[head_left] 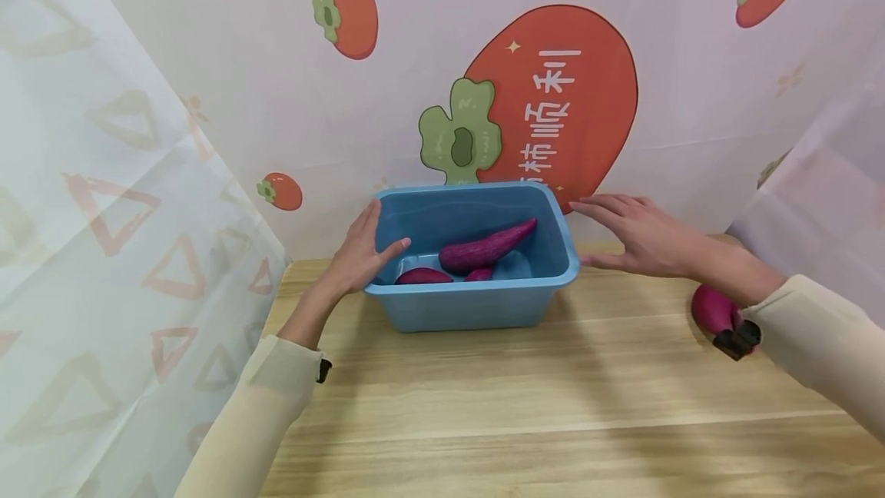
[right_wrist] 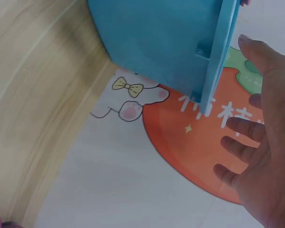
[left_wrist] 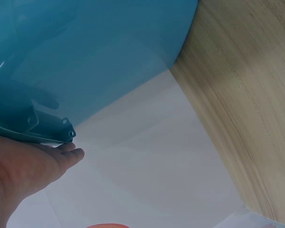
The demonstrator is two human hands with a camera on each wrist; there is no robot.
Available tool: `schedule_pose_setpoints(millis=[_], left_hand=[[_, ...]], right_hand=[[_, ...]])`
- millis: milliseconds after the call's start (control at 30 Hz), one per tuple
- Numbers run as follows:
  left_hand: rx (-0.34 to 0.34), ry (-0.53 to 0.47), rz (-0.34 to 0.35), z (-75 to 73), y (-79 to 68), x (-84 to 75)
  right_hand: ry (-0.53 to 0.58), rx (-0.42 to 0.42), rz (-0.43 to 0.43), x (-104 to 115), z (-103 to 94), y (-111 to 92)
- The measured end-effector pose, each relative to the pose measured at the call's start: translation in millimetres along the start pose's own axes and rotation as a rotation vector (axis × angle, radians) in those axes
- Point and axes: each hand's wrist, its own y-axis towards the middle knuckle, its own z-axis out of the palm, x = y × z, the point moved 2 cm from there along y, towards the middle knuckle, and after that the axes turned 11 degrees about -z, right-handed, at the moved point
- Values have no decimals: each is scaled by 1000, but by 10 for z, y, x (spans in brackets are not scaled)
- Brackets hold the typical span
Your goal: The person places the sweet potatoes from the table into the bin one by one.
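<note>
A blue plastic bin (head_left: 459, 306) stands upright on the wooden table. Inside lie a long, tapering purple vegetable (head_left: 484, 248), which looks like a sweet potato, and two smaller magenta pieces, partly hidden by the front wall. My left hand (head_left: 362, 252) rests at the bin's left rim, thumb reaching over the inside; in the left wrist view its straight fingers (left_wrist: 69, 154) lie along the rim's underside. My right hand (head_left: 639, 237) hovers just off the right rim, its fingers spread and holding nothing. The right wrist view shows a gap between that hand (right_wrist: 270, 128) and the bin.
A magenta, rounded object (head_left: 712, 310) lies on the table (head_left: 484, 413) under my right forearm, partly covered by the forearm and a black wrist device (head_left: 738, 340). A persimmon-printed sheet (head_left: 228, 60) hangs close behind the bin, and another patterned sheet (head_left: 138, 290) borders the left side.
</note>
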Motion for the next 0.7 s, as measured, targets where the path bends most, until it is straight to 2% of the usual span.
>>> schedule_pose_setpoints(millis=[267, 500, 700], left_hand=[[-2, 1, -1, -6, -6, -11], [-3, 2, 4, -6, -14, -10], [-5, -4, 3, -3, -21, -9]], right_hand=[[-24, -33, -20, -24, 30, -134], [-23, -3, 32, -55, 72, -244], [-20, -10, 37, -83, 128, -341]])
